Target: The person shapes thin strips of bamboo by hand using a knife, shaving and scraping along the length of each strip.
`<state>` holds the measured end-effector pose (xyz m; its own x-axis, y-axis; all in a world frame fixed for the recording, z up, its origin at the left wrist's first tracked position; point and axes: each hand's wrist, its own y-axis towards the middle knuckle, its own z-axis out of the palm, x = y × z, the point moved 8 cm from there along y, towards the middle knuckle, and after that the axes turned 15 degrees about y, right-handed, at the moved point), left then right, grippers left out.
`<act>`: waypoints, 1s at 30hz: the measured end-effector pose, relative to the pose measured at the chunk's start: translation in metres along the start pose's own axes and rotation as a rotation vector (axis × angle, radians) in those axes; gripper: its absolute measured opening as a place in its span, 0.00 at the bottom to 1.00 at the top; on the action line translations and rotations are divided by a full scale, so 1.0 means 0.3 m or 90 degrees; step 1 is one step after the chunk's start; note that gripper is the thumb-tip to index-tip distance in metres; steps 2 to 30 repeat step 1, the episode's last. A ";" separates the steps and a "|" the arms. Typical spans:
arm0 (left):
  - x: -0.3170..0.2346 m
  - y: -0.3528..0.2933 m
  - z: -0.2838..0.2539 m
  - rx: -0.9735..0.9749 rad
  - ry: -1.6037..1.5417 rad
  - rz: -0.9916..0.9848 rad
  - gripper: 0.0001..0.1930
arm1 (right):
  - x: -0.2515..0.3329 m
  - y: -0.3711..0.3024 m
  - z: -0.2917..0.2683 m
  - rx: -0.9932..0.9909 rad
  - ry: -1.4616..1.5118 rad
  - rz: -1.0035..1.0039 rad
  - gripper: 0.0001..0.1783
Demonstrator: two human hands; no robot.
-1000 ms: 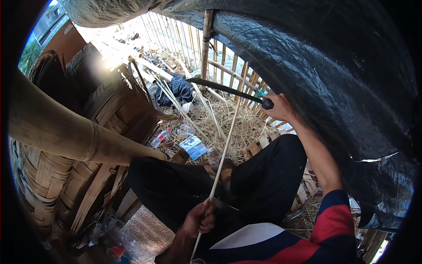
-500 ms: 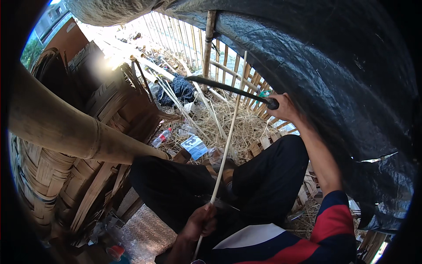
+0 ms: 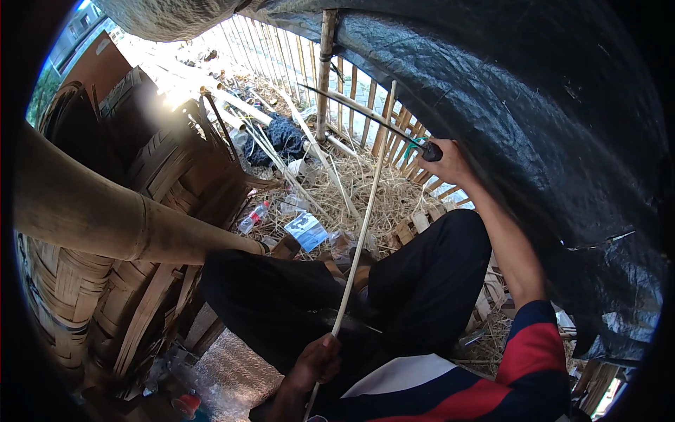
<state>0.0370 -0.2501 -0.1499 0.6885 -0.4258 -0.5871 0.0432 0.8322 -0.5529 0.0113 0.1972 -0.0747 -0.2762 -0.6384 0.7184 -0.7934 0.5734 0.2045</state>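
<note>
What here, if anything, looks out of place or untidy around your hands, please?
Litter lies on the straw ahead of the knees: a plastic bottle on its side and a flat wrapper. The left hand grips a pale bamboo strip; the right hand holds a long knife.

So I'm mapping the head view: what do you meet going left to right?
Thick bamboo pole → plastic bottle → left hand → thin strip → right hand → black tarp.
</note>
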 end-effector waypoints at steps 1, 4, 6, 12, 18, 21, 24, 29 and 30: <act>0.004 0.003 -0.018 -0.016 0.026 0.009 0.17 | 0.006 0.005 -0.010 -0.032 -0.020 0.012 0.18; 0.004 0.003 -0.018 -0.016 0.026 0.009 0.17 | 0.006 0.005 -0.010 -0.032 -0.020 0.012 0.18; 0.004 0.003 -0.018 -0.016 0.026 0.009 0.17 | 0.006 0.005 -0.010 -0.032 -0.020 0.012 0.18; 0.004 0.003 -0.018 -0.016 0.026 0.009 0.17 | 0.006 0.005 -0.010 -0.032 -0.020 0.012 0.18; 0.004 0.003 -0.018 -0.016 0.026 0.009 0.17 | 0.006 0.005 -0.010 -0.032 -0.020 0.012 0.18; 0.004 0.003 -0.018 -0.016 0.026 0.009 0.17 | 0.006 0.005 -0.010 -0.032 -0.020 0.012 0.18; 0.004 0.003 -0.018 -0.016 0.026 0.009 0.17 | 0.006 0.005 -0.010 -0.032 -0.020 0.012 0.18; 0.004 0.003 -0.018 -0.016 0.026 0.009 0.17 | 0.006 0.005 -0.010 -0.032 -0.020 0.012 0.18; 0.004 0.003 -0.018 -0.016 0.026 0.009 0.17 | 0.006 0.005 -0.010 -0.032 -0.020 0.012 0.18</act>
